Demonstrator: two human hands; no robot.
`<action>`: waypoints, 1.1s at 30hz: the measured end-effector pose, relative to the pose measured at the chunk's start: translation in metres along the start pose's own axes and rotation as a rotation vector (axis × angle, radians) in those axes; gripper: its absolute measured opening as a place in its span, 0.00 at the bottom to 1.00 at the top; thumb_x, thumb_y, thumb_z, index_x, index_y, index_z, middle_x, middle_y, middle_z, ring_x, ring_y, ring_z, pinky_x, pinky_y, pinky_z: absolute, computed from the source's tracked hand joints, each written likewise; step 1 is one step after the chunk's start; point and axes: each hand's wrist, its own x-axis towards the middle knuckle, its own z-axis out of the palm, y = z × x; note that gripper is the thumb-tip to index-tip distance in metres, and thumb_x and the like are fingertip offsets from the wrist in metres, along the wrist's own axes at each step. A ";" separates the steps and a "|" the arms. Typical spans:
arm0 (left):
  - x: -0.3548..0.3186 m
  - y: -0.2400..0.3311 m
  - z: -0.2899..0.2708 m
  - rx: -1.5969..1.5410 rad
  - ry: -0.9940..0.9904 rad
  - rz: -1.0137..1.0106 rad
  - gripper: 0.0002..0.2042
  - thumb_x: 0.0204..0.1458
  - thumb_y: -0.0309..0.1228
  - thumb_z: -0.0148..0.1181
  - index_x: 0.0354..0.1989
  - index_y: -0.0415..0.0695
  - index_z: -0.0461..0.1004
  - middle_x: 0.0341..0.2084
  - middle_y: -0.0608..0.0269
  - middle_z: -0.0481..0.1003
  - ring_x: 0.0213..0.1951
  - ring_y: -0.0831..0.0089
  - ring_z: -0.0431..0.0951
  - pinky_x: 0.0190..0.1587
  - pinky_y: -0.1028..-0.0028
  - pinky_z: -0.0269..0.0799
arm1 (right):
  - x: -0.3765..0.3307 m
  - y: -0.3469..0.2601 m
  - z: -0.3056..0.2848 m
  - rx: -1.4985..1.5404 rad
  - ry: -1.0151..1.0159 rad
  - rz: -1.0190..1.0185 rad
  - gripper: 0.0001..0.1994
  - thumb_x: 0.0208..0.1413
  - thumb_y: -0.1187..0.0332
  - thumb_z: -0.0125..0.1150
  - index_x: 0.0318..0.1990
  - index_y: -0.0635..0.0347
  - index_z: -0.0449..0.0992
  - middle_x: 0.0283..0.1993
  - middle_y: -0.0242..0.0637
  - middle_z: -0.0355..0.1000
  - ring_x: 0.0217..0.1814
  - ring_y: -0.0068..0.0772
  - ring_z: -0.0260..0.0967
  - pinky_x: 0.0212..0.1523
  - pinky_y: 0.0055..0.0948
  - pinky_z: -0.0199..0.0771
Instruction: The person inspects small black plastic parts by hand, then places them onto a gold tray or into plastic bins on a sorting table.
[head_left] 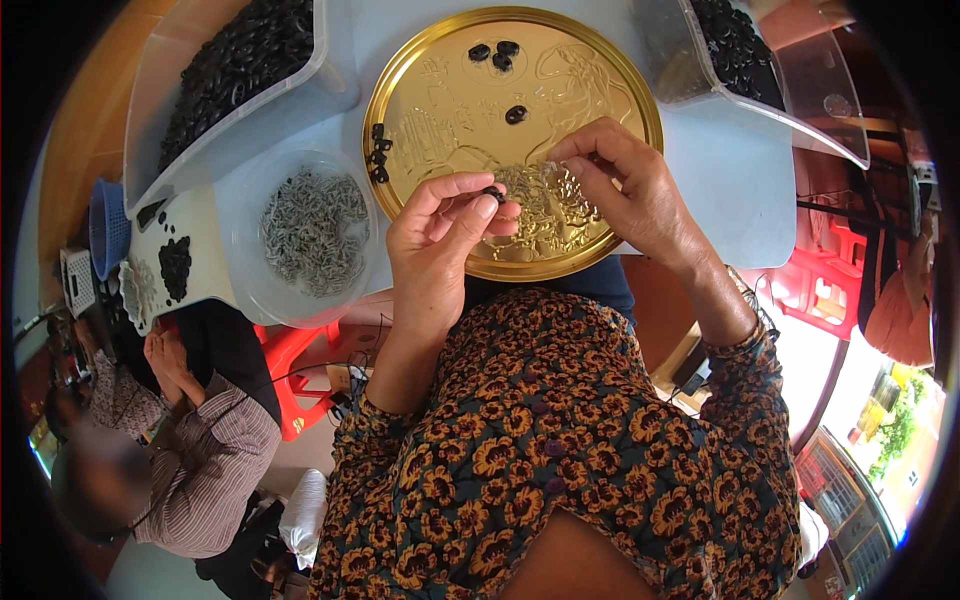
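Note:
My left hand [432, 240] pinches a small black oval ring-like part [493, 192] between thumb and fingers, above the near side of a round gold tray [590, 110]. Beside it, my right hand [640, 190] has thumb and forefinger pressed together over a loose pile of small silver screw-like pieces [522, 183] on the tray. What sits between those right fingertips is too small to make out. More black parts lie on the tray: a few at the far side [502, 62], one near the middle [516, 115], and several along the left rim [379, 152].
A clear bowl [243, 262] of silver pieces stands left of the tray. Clear bins of black parts flank it, at far left [322, 45] and far right [815, 135]. Another person's hands [172, 362] show at lower left, near a red stool [290, 375].

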 end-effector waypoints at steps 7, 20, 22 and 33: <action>0.005 -0.001 0.008 -0.025 -0.035 0.023 0.10 0.56 0.20 0.55 0.46 0.36 0.71 0.37 0.58 0.76 0.39 0.69 0.78 0.43 0.72 0.77 | -0.004 -0.013 0.021 0.742 -0.002 0.267 0.08 0.62 0.69 0.55 0.45 0.63 0.75 0.35 0.28 0.71 0.32 0.16 0.67 0.33 0.17 0.69; 0.009 0.005 0.017 -0.031 0.000 0.112 0.08 0.56 0.20 0.57 0.43 0.36 0.72 0.36 0.58 0.75 0.37 0.70 0.78 0.42 0.71 0.77 | -0.002 -0.010 0.044 1.189 0.155 0.258 0.12 0.60 0.73 0.58 0.50 0.61 0.74 0.39 0.32 0.74 0.36 0.21 0.69 0.42 0.22 0.72; 0.009 0.005 0.017 -0.025 -0.005 0.125 0.08 0.56 0.20 0.57 0.43 0.36 0.72 0.36 0.58 0.75 0.36 0.70 0.78 0.42 0.71 0.77 | -0.002 -0.011 0.048 1.187 0.217 0.329 0.12 0.60 0.73 0.58 0.50 0.61 0.74 0.39 0.34 0.75 0.37 0.24 0.72 0.43 0.25 0.74; 0.010 0.009 0.022 0.062 -0.023 0.186 0.10 0.56 0.18 0.56 0.46 0.35 0.68 0.35 0.58 0.74 0.37 0.74 0.77 0.43 0.74 0.79 | -0.001 -0.013 0.051 1.273 0.195 0.281 0.11 0.59 0.74 0.58 0.49 0.62 0.74 0.38 0.36 0.76 0.36 0.26 0.74 0.42 0.29 0.78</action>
